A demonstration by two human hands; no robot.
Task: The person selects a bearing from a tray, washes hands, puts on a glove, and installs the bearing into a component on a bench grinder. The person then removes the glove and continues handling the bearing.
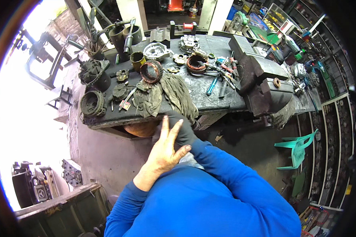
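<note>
My left hand (162,155) is bare, with its fingers stretched out and lying against my right hand (181,129). A dark grey glove appears to cover the right hand, and its fingers are mostly hidden behind the left ones. Both hands are in front of my body at the near edge of a dark workbench (209,103). Just beyond them a crumpled olive rag (176,93) hangs over that edge. Behind the rag stands a copper-wound stator ring (141,72), and a second stator (190,70) lies farther right.
Metal housings (93,103) and a yellow can (137,58) occupy the bench's left. A blue-handled screwdriver (213,85) lies near tangled leads; a big vise (261,85) stands right. A green plastic chair (298,149) is on the floor at right, beside parts shelves (326,158).
</note>
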